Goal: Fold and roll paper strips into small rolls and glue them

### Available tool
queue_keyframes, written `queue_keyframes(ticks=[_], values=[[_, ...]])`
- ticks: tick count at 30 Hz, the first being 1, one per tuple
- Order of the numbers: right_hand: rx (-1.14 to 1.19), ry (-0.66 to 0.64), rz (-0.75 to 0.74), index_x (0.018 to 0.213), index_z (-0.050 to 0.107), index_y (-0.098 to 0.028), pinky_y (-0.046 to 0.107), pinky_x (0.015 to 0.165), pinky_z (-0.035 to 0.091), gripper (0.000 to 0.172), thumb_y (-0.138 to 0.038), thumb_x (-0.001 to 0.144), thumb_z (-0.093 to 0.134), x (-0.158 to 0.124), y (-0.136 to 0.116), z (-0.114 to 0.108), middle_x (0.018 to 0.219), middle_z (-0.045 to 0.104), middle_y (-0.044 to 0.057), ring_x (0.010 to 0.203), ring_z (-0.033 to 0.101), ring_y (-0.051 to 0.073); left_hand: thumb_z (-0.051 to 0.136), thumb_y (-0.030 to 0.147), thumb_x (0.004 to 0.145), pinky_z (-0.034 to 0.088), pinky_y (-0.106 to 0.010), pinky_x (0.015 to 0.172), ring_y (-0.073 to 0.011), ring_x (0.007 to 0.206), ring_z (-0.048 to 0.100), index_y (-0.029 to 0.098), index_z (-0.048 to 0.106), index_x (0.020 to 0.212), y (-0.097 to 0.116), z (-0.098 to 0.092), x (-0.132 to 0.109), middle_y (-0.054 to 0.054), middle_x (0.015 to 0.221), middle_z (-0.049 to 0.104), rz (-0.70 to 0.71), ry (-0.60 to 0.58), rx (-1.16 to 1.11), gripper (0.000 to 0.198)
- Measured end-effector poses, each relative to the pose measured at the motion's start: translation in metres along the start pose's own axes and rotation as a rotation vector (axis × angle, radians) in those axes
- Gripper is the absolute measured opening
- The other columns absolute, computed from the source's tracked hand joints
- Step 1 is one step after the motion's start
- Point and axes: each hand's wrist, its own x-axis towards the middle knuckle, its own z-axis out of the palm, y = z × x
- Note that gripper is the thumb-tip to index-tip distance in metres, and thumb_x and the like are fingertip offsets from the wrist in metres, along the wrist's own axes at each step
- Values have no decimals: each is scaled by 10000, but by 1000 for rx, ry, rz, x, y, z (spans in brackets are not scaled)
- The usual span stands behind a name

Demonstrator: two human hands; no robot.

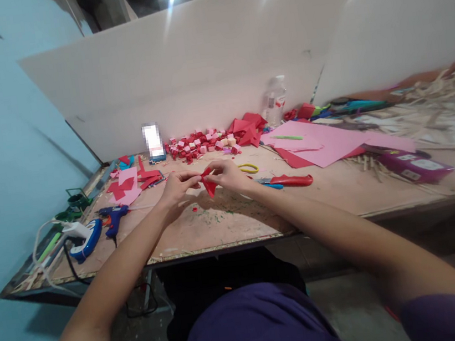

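Observation:
Between my two hands, a small folded piece of red paper (210,187) is held above the table, its pointed end hanging down. My left hand (182,186) pinches its left edge with thumb and fingertips. My right hand (225,175) grips its upper right side. Behind the hands lies a heap of small red and pink paper cubes (201,143). Just right of my right hand are yellow scissor handles (249,168) and red-handled pliers (290,180). A tiny red scrap (194,209) and green bits lie on the table below.
On the left are a blue glue gun (115,219), a blue-and-white power strip (87,241) and cut paper pieces (126,188). A phone (154,142) stands at the back. To the right lie pink paper sheets (320,144), a plastic bottle (275,102) and a purple box (416,164).

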Motion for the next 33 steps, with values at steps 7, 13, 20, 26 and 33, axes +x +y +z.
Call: queue_keyframes(ticks=[7,13,20,26,33], values=[[-138,47,-58,790,751,-172,294,707,527,135,-214,854,639,-2,-3,2,782,734,46,731,666,173,836,413,708,550,-329,658,-208,680,689,170,824,851,-3,0,0,-64,683,746,-14,-11,3,282],[-129,66,-64,801,752,-172,306,721,544,130,-200,847,634,-2,-4,3,788,735,47,734,672,179,850,402,683,573,-358,702,-211,680,697,170,820,851,-1,1,1,-64,705,761,-1,-23,-9,288],[-48,67,-32,825,751,-161,289,673,539,133,-240,853,648,-1,-3,1,785,729,48,708,682,180,824,382,719,576,-344,726,-180,691,688,180,801,897,6,3,-3,-58,826,779,62,-13,-31,270],[-149,34,-38,835,763,-163,288,688,546,94,-185,826,672,-2,-4,2,832,753,53,726,690,174,828,377,726,560,-323,738,-191,756,698,170,755,861,5,5,-3,-60,841,762,114,-39,117,258],[225,24,169,863,774,-157,274,619,615,107,-229,788,747,-1,-8,0,904,765,65,754,720,183,773,305,742,579,-332,789,-187,825,712,172,668,856,-2,3,2,-48,861,734,175,-19,14,203]])
